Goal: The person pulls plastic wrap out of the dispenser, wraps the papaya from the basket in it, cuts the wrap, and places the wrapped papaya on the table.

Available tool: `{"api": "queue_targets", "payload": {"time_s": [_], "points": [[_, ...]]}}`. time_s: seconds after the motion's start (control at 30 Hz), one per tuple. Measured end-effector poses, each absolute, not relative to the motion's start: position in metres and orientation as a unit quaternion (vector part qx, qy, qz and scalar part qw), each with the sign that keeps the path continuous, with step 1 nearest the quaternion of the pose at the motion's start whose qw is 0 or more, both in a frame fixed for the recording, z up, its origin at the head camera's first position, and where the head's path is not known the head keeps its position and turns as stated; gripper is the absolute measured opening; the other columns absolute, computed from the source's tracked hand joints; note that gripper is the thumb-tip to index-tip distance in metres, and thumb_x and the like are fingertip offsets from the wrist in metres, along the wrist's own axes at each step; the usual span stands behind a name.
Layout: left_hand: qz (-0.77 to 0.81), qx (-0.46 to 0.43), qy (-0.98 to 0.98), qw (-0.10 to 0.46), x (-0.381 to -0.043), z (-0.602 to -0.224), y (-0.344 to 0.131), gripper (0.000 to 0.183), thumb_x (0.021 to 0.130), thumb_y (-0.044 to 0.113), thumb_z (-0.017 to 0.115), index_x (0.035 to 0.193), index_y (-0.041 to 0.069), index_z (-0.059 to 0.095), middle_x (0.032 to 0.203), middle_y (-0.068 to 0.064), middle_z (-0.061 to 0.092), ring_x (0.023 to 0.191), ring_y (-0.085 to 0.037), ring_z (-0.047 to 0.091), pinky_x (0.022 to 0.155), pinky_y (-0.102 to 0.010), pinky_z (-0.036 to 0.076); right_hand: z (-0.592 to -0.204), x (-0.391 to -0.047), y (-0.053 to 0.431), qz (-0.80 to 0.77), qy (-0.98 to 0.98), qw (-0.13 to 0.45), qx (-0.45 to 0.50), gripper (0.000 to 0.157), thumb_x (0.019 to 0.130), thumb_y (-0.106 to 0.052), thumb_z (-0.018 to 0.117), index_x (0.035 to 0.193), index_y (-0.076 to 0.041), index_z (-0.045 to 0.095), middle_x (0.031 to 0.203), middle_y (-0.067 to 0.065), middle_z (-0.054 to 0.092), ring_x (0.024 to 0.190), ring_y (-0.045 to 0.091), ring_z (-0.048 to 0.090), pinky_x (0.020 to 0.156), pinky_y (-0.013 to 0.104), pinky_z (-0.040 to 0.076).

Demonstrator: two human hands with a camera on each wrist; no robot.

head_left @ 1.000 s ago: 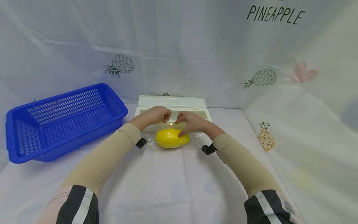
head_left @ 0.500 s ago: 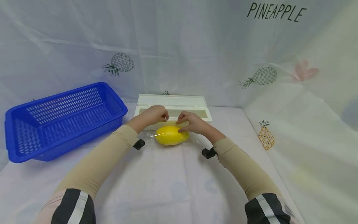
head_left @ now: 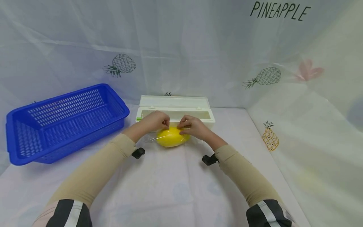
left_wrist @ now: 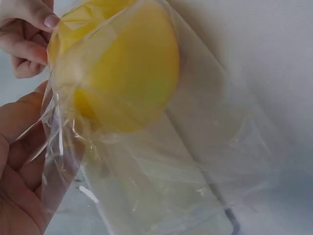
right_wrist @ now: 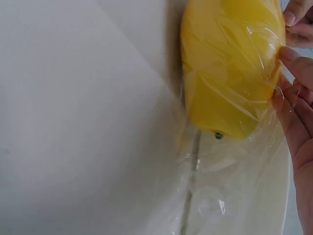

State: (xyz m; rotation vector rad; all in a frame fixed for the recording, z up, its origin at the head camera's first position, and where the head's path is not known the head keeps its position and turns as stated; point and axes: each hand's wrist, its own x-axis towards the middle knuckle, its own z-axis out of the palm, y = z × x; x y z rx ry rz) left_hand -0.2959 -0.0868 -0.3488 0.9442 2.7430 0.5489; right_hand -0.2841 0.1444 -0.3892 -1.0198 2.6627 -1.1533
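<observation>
A smooth yellow oval fruit [head_left: 170, 138], with a small green tip [right_wrist: 218, 135] at one end, lies under clear plastic film [left_wrist: 210, 112]. My left hand [head_left: 157, 121] pinches the film at the fruit's far side. Close beside it, my right hand [head_left: 195, 126] pinches the film too, its thumb against the fruit. The fingertips of both hands nearly meet above the fruit. Loose film spreads past both ends of it. Whether the fruit is real or a model, I cannot tell.
Right behind the hands stands a long white box [head_left: 208, 116] with its lid raised and a small green piece [head_left: 138, 119] at its left end. A blue perforated basket [head_left: 22, 160] sits at the left. A white patterned cloth [head_left: 181, 60] hangs behind.
My left hand has come down and toward me onto the top of the fruit, uncovering the box's green piece. The right hand has shifted slightly, and the fruit has moved a little left.
</observation>
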Motion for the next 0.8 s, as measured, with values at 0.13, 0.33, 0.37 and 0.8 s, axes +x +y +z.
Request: {"api": "queue_targets", "payload": {"time_s": [0.13,0.33,0.37,0.8], "points": [[0.203,0.320,0.920,0.097,-0.292,-0.352,-0.090,0.011,0.087,0.012,0.075,0.080,0.011,0.066,0.081,0.002,0.066,0.086,-0.020,0.064,0.083,-0.033,0.054,-0.394,-0.279,0.143,-0.387,0.865,0.017,-0.318,0.026,0.081,-0.010,0.078,0.107,-0.005,0.075,0.100,-0.002,0.058,0.093,0.016,0.055,0.079,0.025,0.051],[0.233,0.320,0.913,0.096,-0.283,-0.356,-0.095,0.010,0.087,0.011,0.074,0.079,0.011,0.068,0.082,0.002,0.067,0.084,-0.019,0.062,0.083,-0.033,0.054,-0.404,-0.274,0.140,-0.421,0.857,0.008,-0.297,0.023,0.084,-0.007,0.076,0.107,-0.005,0.076,0.102,-0.003,0.059,0.098,0.015,0.056,0.082,0.023,0.052],[0.237,0.321,0.912,0.096,-0.281,-0.357,-0.096,0.010,0.087,0.011,0.074,0.079,0.012,0.068,0.081,0.003,0.067,0.081,-0.018,0.061,0.082,-0.033,0.054,-0.405,-0.273,0.140,-0.429,0.853,0.008,-0.296,0.021,0.084,-0.006,0.075,0.105,-0.005,0.076,0.102,-0.003,0.060,0.100,0.015,0.057,0.082,0.023,0.052],[0.231,0.338,0.909,0.083,-0.260,-0.361,-0.097,0.009,0.087,0.022,0.076,0.084,0.015,0.071,0.078,0.006,0.065,0.072,-0.016,0.055,0.070,-0.030,0.049,-0.414,-0.261,0.143,-0.508,0.810,0.028,-0.291,0.014,0.086,0.006,0.070,0.086,-0.006,0.062,0.111,0.005,0.070,0.112,0.018,0.063,0.095,0.028,0.049]]}}
